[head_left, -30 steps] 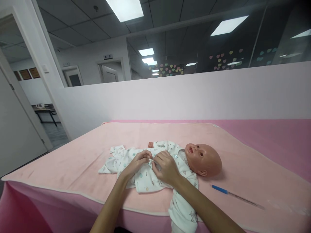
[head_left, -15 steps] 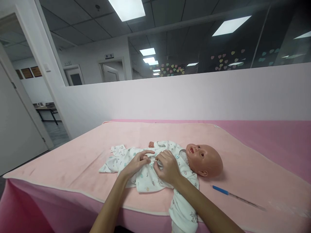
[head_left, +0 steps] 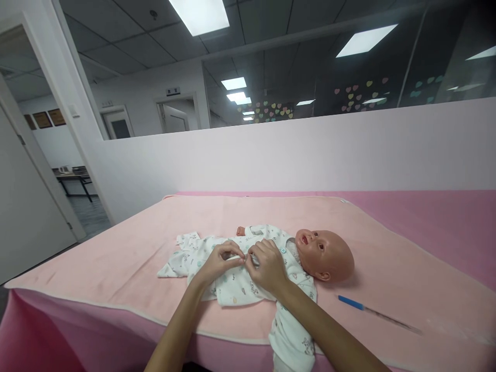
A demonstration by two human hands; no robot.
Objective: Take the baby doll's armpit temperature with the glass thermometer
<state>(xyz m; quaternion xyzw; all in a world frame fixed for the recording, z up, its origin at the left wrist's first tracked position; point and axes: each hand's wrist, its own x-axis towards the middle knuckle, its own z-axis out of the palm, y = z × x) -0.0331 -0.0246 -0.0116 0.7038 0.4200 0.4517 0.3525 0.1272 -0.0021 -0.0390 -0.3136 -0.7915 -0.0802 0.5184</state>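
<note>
A baby doll [head_left: 329, 256] lies on its back, head to the right, in a white printed baby shirt [head_left: 238, 289] and matching trousers [head_left: 176, 262]. My left hand [head_left: 221, 262] is closed in a pinch at the middle of the shirt front. My right hand [head_left: 267, 263] also pinches the cloth there, fingers curled, its tips meeting those of the left. The bit of shirt front between the fingertips is mostly hidden. A round snap button [head_left: 283, 250] shows near the doll's neck. The shirt's near sleeve [head_left: 292, 336] hangs toward the table's front edge under my right forearm.
The doll lies on a peach blanket [head_left: 127, 258] spread over a pink cover [head_left: 445, 222]. A blue-handled thin stick or brush [head_left: 351, 302] rests right of the doll. Behind the table stands a white half wall [head_left: 271, 160] with glass above.
My left hand's fingertips have moved right to meet those of my right hand. The button and thin white strip seen between them before are now covered. The right hand has barely moved.
</note>
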